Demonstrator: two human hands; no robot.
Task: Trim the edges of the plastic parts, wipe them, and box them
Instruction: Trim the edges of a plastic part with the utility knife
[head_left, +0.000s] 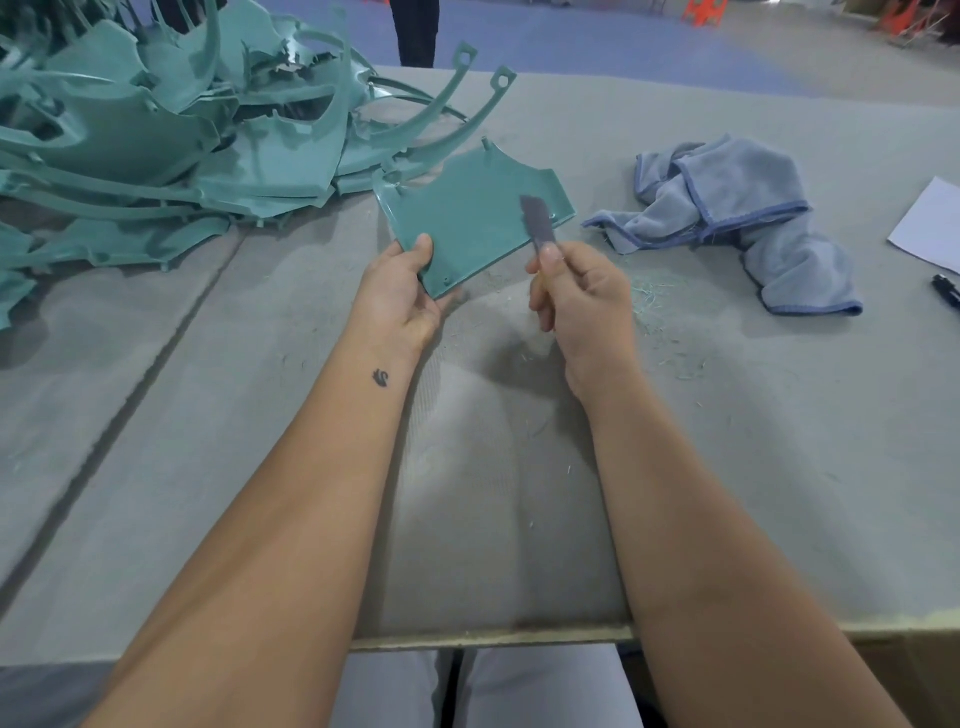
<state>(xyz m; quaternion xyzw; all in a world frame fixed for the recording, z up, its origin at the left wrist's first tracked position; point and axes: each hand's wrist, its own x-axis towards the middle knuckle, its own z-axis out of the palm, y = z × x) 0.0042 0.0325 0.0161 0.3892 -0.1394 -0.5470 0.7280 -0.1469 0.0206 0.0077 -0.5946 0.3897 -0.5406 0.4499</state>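
A flat teal plastic part (470, 215) with two long curved arms is held above the table; my left hand (402, 293) grips its near left corner, thumb on top. My right hand (576, 296) grips a trimming knife (537, 221), its dark blade lying over the part's right edge. A crumpled blue cloth (727, 208) lies to the right of the part. No box is in view.
A big heap of teal plastic parts (156, 135) fills the table's far left. Thin plastic shavings (654, 306) are scattered near my right hand. A white paper (930, 223) and a black pen (945, 291) lie at the right edge. The grey table (260, 415) ends at my lap.
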